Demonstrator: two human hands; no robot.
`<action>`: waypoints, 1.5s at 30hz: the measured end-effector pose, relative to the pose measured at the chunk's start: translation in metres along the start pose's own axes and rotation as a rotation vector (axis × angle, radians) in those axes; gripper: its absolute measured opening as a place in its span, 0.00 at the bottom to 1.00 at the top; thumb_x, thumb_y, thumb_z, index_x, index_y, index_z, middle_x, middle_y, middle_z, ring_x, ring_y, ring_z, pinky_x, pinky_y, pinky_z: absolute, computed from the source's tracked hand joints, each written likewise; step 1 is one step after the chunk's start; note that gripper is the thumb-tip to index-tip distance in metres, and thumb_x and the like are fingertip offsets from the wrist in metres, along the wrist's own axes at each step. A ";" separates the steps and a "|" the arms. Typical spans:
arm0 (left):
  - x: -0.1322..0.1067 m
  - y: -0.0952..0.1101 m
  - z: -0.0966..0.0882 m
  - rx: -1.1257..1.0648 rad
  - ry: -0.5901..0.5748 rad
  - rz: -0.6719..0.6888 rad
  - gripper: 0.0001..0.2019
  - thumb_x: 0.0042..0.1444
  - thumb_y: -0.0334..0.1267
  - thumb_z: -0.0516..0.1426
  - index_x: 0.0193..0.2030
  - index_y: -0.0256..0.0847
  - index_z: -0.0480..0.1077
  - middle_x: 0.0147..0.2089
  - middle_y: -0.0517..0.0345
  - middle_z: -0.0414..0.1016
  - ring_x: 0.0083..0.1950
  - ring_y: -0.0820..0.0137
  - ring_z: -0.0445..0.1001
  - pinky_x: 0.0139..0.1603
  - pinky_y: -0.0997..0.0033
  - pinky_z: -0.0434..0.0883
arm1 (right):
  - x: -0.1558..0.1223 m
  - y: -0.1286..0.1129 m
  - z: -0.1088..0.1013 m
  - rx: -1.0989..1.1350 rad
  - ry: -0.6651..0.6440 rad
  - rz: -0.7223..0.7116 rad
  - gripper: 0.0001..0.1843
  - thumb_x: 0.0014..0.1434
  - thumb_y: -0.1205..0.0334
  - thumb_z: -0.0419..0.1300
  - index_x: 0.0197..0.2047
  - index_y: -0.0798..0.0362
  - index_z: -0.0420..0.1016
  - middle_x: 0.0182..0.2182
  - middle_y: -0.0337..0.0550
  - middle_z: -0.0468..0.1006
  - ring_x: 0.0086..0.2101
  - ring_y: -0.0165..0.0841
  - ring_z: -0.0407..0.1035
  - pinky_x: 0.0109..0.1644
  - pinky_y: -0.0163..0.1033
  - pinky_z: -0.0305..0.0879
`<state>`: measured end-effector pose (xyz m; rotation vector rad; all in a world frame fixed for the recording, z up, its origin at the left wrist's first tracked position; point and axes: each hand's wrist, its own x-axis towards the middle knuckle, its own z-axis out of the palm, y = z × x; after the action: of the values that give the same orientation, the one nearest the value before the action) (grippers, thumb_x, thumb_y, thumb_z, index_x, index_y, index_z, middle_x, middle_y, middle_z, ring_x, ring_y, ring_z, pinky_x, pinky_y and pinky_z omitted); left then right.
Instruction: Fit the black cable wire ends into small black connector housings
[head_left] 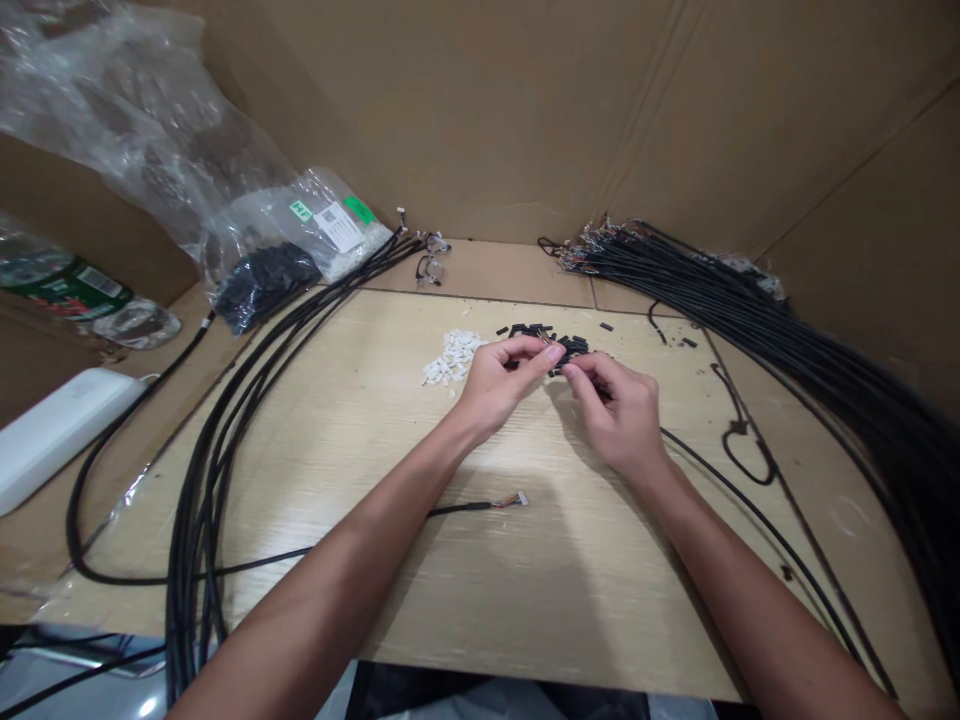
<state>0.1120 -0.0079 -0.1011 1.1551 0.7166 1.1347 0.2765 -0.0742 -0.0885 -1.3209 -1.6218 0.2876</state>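
Both hands meet over the middle of the board. My left hand [504,385] is closed, its thumb and forefinger pinching thin coloured wires [547,341]. My right hand [621,405] is closed too, fingertips together beside the left thumb; a black cable [739,492] runs out from under it towards the lower right. What exactly lies between the right fingertips is hidden. Short black tubes [574,345] lie in a loose pile just behind the fingers. Left of them spreads a heap of small white connector housings [459,352]. Below my hands rests a cable end with a white connector [523,497].
A thick bundle of black cables [750,300] lies along the right side. More black cables [225,410] curve down the left. Behind them are clear plastic bags [270,230], a bottle [82,290], glasses [431,262] and a white box-like device [67,425]. Cardboard walls [480,120] enclose the board.
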 end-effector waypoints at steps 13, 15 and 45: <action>0.003 0.008 0.001 -0.251 0.135 -0.128 0.11 0.50 0.29 0.60 0.41 0.41 0.77 0.41 0.58 0.81 0.33 0.74 0.64 0.32 0.74 0.59 | 0.000 0.004 0.004 0.032 -0.005 0.099 0.10 0.73 0.51 0.65 0.45 0.48 0.81 0.28 0.36 0.77 0.27 0.32 0.69 0.34 0.39 0.64; 0.005 0.005 0.002 -0.250 0.164 -0.109 0.11 0.49 0.26 0.57 0.39 0.41 0.71 0.41 0.58 0.80 0.34 0.75 0.67 0.35 0.75 0.63 | 0.000 0.004 0.004 0.010 -0.003 0.102 0.11 0.74 0.51 0.65 0.49 0.48 0.83 0.26 0.33 0.73 0.25 0.32 0.66 0.32 0.38 0.63; 0.002 0.006 0.009 -0.154 0.160 -0.111 0.09 0.77 0.28 0.50 0.49 0.48 0.55 0.33 0.69 0.78 0.22 0.78 0.68 0.27 0.78 0.61 | -0.005 0.011 0.010 -0.005 -0.026 -0.033 0.07 0.78 0.58 0.62 0.48 0.48 0.82 0.40 0.44 0.87 0.38 0.38 0.80 0.46 0.43 0.74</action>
<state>0.1187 -0.0090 -0.0921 0.8918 0.7922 1.1763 0.2748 -0.0701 -0.1038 -1.2975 -1.6654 0.2824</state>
